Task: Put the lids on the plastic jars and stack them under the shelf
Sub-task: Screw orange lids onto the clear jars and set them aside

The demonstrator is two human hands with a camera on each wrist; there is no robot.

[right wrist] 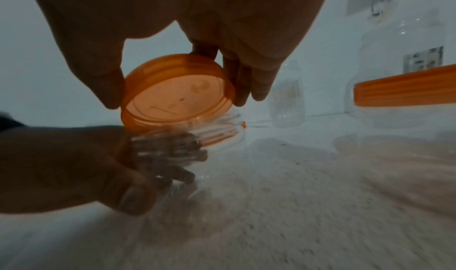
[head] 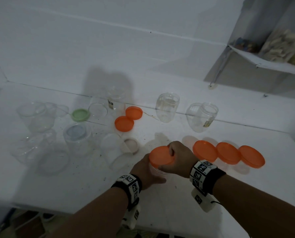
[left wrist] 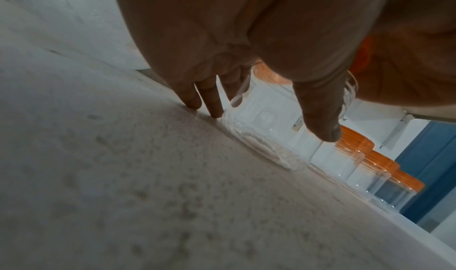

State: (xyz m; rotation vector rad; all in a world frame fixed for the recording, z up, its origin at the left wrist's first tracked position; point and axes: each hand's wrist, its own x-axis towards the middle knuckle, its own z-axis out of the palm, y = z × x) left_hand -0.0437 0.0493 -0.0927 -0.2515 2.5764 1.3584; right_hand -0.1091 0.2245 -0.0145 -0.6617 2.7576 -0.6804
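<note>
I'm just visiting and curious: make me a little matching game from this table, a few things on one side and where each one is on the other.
Things:
1. green lid
2. held orange lid
3. two loose orange lids
4. three lidded jars

Places:
A. in a row right of the hands
B. by the wall, overlapping
C. far left, among the clear jars
D. in the right hand

Pairs: 1-C, 2-D, 3-B, 4-A

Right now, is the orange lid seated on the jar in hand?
Not yet. The orange lid sits tilted over the jar mouth, right hand pinching it, left hand gripping the jar.
</note>
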